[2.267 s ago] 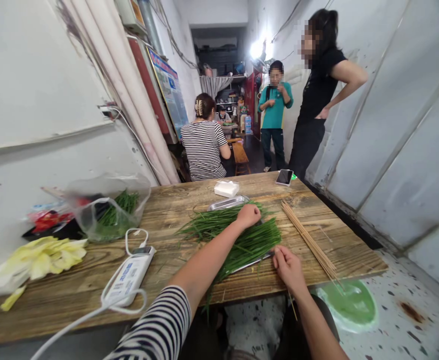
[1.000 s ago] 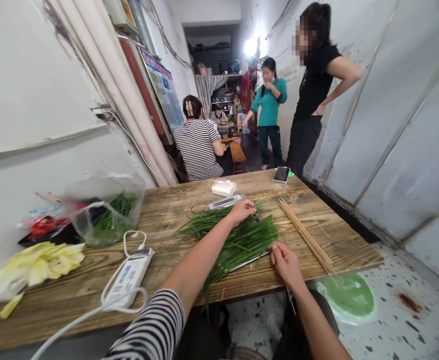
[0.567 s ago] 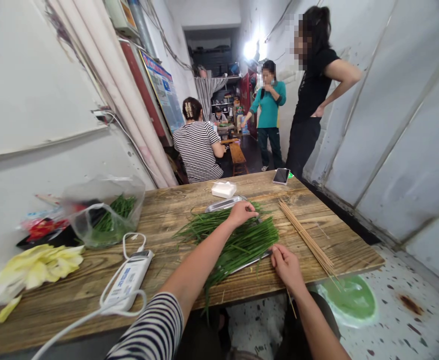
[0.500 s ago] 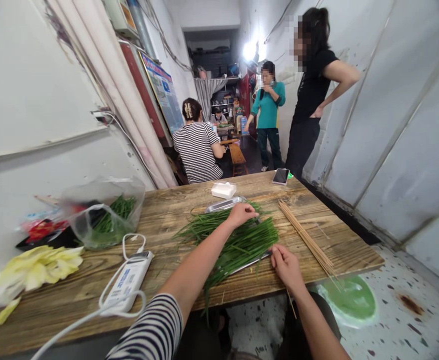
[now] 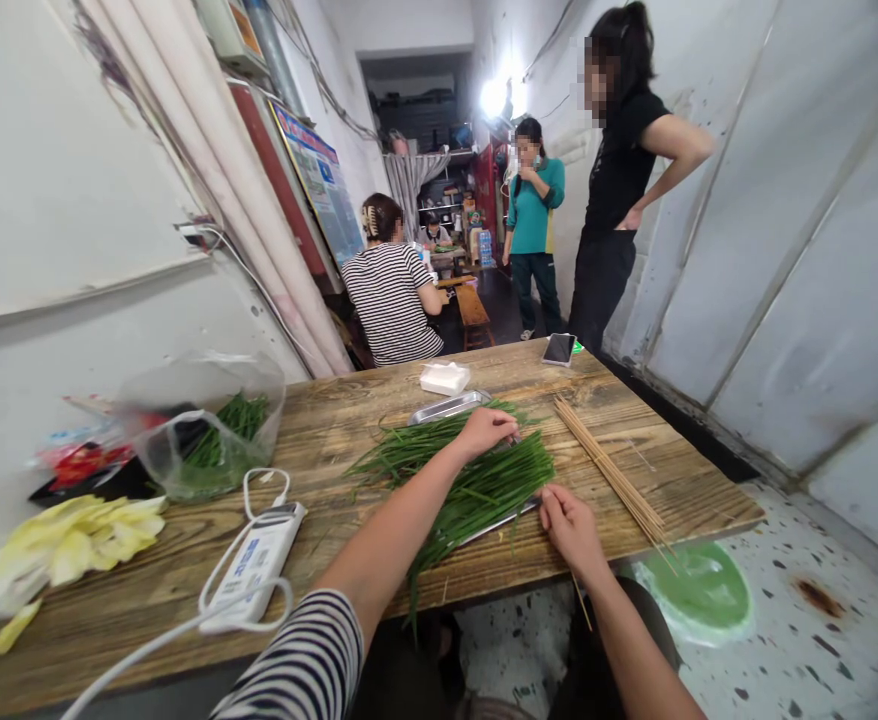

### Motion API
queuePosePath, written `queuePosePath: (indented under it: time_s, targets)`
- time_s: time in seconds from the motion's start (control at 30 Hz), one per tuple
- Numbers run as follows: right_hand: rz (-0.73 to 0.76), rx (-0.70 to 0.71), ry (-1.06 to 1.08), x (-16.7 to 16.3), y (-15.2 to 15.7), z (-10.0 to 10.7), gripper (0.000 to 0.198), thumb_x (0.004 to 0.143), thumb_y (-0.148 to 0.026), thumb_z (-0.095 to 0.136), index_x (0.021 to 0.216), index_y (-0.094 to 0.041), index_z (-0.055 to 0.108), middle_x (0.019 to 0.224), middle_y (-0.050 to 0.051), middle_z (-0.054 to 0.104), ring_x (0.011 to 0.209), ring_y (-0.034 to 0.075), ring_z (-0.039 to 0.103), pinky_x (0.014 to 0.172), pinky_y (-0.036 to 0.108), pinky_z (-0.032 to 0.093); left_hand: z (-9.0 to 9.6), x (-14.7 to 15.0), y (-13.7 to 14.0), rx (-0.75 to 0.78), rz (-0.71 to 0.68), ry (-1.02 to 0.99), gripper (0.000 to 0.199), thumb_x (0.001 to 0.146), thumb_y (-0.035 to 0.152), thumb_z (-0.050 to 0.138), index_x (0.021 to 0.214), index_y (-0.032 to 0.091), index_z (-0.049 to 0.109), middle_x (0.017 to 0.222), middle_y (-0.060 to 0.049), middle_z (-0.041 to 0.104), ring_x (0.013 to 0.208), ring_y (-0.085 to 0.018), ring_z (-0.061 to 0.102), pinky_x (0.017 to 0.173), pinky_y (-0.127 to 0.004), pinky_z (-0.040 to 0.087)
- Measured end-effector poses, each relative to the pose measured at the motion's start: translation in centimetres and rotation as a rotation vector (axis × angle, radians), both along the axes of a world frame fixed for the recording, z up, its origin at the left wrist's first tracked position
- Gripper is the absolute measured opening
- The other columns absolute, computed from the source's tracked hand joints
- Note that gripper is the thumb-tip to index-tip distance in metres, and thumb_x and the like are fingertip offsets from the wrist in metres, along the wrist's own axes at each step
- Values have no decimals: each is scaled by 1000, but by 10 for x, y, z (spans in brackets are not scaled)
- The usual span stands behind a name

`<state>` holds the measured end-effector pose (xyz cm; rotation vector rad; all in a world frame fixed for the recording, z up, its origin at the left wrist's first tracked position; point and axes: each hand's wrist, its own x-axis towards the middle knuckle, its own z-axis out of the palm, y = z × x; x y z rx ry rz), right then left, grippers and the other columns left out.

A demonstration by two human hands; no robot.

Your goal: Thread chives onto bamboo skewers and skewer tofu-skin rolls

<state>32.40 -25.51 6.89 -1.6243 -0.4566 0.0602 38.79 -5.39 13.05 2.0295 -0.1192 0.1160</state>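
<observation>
1. Near the front edge of the brown wooden surface (image 5: 514, 568), the right hand (image 5: 570, 522) is apparently pinching a thin tan stick (image 5: 582, 605).
2. Just left of its fingertips, long green leaves (image 5: 503, 475) are lying crosswise on a shiny metal tray (image 5: 500, 523), ends facing this nearer hand.
3. Farther, the left hand (image 5: 488, 433) is arching over them, fingers curled; its grip I cannot tell.

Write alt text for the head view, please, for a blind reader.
The left hand is over greens on a table, while the right hand appears to hold a skewer. More skewers lie to the right; people are beyond the table.
</observation>
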Motion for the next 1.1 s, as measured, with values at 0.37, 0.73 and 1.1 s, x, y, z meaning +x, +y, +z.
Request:
queuePosePath:
  time_s: [0.37,0.73,1.1]
  targets:
    - [0,-21,-8,3,0,-3,40,87,-54,44,73,-19,58,46,-5,43,43,12,38,47,24,33,5,-9,-9,100,33,4,22,74,25,61,86,13,75,76,-4,73,66,-15,65,64,-23,49]
    - [1,-24,-40,4,0,-5,47,87,-58,43,61,-21,50,44,-4,43,43,12,39,48,24,34,9,-13,-12,98,35,-37,23,73,28,63,84,12,75,73,-4,73,62,-14,64,62,-23,48]
    - [16,-24,-30,4,1,-5,45,88,-58,43,62,-21,50,45,-5,42,43,12,38,48,24,32,8,-11,-11,170,27,-47,23,75,27,64,87,11,75,78,-6,74,67,-17,67,65,-24,48]
